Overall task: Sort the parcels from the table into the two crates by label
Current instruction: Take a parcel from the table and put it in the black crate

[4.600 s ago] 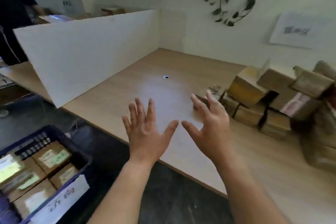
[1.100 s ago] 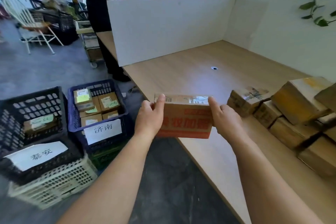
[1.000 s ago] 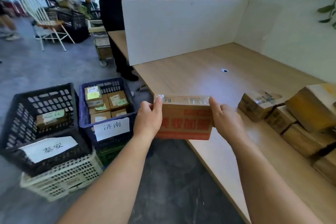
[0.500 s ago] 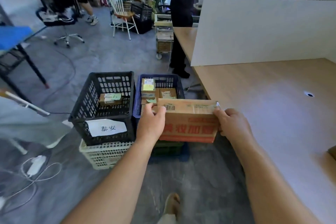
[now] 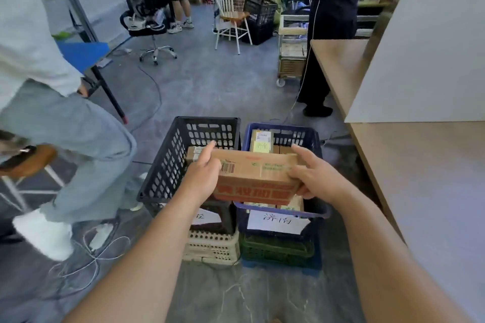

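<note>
Grey mottled floor [image 5: 210,86] noted throughout. A pale wooden desk [image 5: 425,191] is set along the right; a white partition board [image 5: 433,60] is stood upright on it. A wheeled cart [image 5: 291,65] is parked near the desk's far end. A white spindle-back chair [image 5: 232,17] and a black swivel chair [image 5: 147,26] are seen beyond. A blue tabletop [image 5: 84,56] is placed at left. White cables [image 5: 86,257] are strewn nearby.

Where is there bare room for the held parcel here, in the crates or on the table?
Table: bare from the white board to its near edge. Black crate: one parcel shows, so likely room, though the left hand hides its floor. Blue crate: crowded with parcels under the held parcel.
</note>
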Action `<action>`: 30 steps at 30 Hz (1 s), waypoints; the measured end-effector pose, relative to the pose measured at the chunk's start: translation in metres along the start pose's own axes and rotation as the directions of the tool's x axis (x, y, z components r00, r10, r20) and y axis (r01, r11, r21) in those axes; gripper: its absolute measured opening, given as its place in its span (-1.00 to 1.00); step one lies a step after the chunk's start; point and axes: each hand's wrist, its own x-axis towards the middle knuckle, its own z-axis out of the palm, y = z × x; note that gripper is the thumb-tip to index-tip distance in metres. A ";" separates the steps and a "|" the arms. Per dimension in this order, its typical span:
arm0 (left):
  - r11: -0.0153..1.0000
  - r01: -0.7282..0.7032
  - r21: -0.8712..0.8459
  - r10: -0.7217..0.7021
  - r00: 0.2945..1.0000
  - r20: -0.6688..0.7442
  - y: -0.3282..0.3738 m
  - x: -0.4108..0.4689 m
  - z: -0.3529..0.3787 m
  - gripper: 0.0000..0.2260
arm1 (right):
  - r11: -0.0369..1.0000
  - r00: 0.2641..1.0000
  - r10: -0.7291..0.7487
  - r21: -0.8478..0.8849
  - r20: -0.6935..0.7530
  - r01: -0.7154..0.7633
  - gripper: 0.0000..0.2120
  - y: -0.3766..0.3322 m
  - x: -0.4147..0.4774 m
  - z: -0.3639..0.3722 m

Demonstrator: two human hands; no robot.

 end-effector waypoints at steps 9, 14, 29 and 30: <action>0.995 0.101 0.009 -0.099 0.988 -0.118 -0.027 0.079 -0.047 -0.80 | 0.993 0.995 0.001 -0.114 0.102 0.010 -0.59 -0.030 0.099 0.047; 0.994 0.104 0.042 -0.099 0.989 -0.108 -0.051 0.142 -0.073 -0.85 | 0.998 1.000 0.003 -0.060 0.027 -0.001 -0.83 -0.052 0.146 0.083; 0.988 -0.069 0.137 0.043 0.981 0.187 -0.124 0.300 -0.166 -0.31 | 0.974 0.986 0.166 -0.149 -0.035 -0.169 -0.26 -0.099 0.273 0.194; 0.988 -0.077 0.136 0.049 0.978 0.202 -0.132 0.307 -0.164 -0.31 | 0.970 0.984 0.175 -0.168 -0.020 -0.175 -0.25 -0.095 0.280 0.199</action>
